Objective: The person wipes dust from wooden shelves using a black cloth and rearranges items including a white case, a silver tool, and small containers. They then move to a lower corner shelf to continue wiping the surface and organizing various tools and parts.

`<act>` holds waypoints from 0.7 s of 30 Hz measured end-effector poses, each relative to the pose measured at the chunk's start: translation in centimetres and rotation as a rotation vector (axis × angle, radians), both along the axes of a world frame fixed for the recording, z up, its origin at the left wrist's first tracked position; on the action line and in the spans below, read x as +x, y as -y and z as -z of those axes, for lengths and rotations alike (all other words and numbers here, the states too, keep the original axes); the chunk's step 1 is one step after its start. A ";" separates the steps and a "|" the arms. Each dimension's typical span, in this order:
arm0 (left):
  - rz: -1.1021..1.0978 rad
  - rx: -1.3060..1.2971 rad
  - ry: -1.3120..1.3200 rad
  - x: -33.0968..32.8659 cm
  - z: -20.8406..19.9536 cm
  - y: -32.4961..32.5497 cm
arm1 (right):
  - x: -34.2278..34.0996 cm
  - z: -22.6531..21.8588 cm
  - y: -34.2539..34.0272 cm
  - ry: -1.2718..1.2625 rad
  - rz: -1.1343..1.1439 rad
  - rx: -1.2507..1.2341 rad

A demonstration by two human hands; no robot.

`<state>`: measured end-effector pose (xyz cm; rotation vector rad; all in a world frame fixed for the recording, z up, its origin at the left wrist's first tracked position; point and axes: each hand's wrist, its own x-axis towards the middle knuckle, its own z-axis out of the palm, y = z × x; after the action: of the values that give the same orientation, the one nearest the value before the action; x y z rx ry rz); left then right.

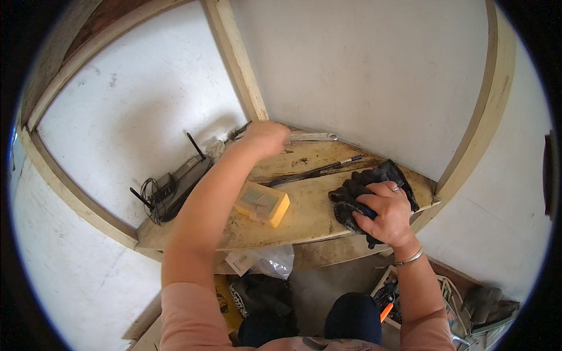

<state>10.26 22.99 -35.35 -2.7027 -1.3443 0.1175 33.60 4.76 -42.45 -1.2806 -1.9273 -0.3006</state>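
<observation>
My left hand [268, 138] reaches over to the back corner of a wooden corner shelf [310, 225]. Its fingers are curled, and whatever is in them is hidden. Right beside it, along the back edge, lies a silver metal tool like a wrench [316, 137]; I cannot tell whether the hand grips it. At the shelf's right end, my right hand [383, 213] is closed on a bunched black cloth [398, 174], lumpy like a glove, partly over the front edge. Between my arms sits a yellow box [263, 203] with a clear top. Behind it lies a thin black rod [316, 171].
A black router [184, 184] with two antennas and tangled cables stands at the shelf's left. White walls and wooden posts [237, 58] enclose the corner. Below are a clear plastic bag [275, 261], a dark bag [263, 295] and a tool-filled crate [386, 286] with an orange-handled item.
</observation>
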 end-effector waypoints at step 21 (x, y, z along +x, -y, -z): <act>0.083 -0.467 0.331 -6.9 0.1 7.0 | -0.5 0.1 0.1 0.023 0.055 -0.026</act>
<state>3.39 15.97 -35.40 -3.2838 -1.4315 -0.0326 33.05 4.65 -42.54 -1.3548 -1.9233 -0.3204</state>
